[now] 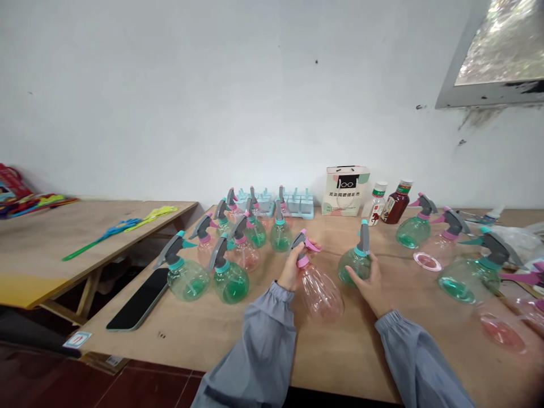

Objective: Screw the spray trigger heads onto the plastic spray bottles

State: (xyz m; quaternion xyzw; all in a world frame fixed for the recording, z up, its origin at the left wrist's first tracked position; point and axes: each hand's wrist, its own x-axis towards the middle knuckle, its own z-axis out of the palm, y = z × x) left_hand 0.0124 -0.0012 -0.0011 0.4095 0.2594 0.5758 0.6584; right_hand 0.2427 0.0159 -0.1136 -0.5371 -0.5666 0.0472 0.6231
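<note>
My left hand [291,267] is closed round the neck and grey-and-pink trigger head of a pink see-through spray bottle [321,292], which tilts over the brown tabletop. My right hand [373,283] has its thumb and fingers wrapped about the body of a green spray bottle [353,262] that stands upright with a grey head and teal collar. Part of that body is hidden behind the hand. To the left, a green spray bottle [230,281] and several other green and pink ones stand grouped together.
On the right are more spray bottles, among them a large green one [463,279]. A black phone [140,300] lies near the left edge. Along the wall stand light-blue moulds [300,204], a paper bag [345,195] and a dark red bottle [396,204]. A second table [42,238] adjoins at left.
</note>
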